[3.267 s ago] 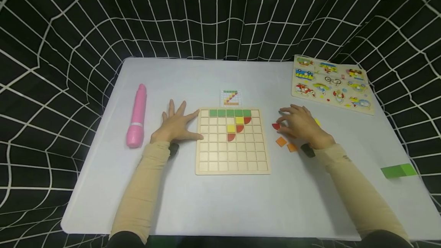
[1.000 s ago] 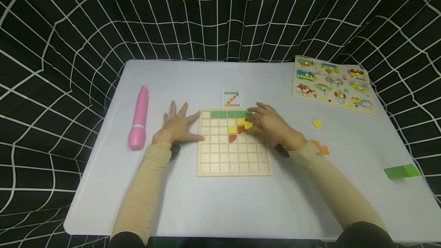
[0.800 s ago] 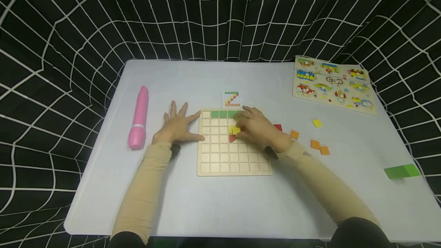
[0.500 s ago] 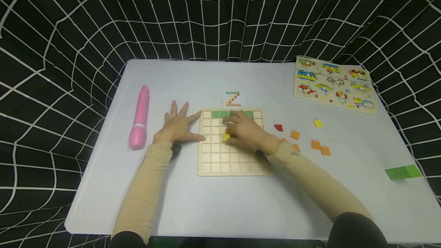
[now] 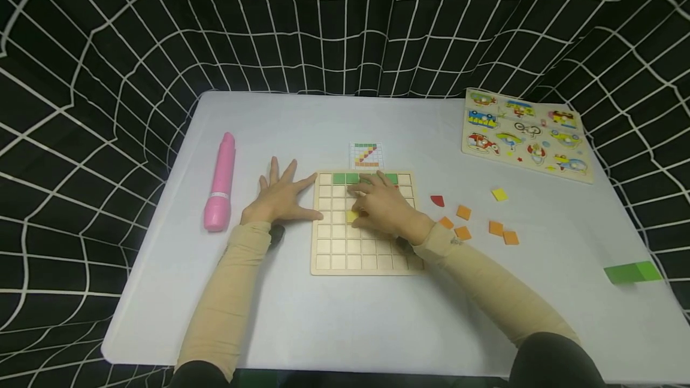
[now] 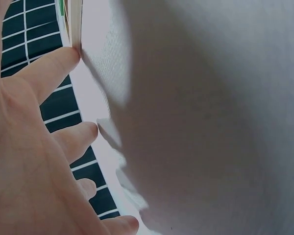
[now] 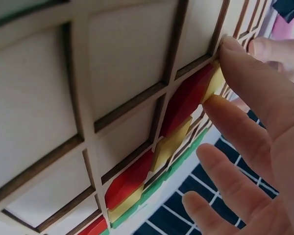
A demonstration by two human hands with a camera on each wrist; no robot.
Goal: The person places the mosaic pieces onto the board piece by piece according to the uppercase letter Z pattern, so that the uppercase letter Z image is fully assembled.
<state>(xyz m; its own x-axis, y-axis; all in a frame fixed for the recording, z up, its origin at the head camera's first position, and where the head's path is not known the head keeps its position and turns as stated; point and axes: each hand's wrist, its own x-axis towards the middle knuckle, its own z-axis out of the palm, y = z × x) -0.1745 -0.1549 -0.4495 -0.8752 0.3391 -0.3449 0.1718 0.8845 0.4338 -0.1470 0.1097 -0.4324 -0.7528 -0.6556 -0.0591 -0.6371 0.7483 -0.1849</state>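
A wooden grid board lies in the middle of the table. My left hand is spread flat, its thumb and index finger touching the board's left edge, as the left wrist view also shows. My right hand is over the board and pinches a yellow square tile between thumb and index finger. In the right wrist view that yellow tile sits beside a red quarter-round tile on the grid. A row of green tiles runs along the far side, partly hidden by the right hand.
A printed pattern card lies behind the board. To the right are several orange tiles, a red quarter-round piece and a yellow tile. Farther out are a picture puzzle, a green block and a pink cylindrical object.
From the loose pieces at the right, my right hand has moved left onto the board with a yellow tile, then down to a lower row. The left hand has stayed in place.
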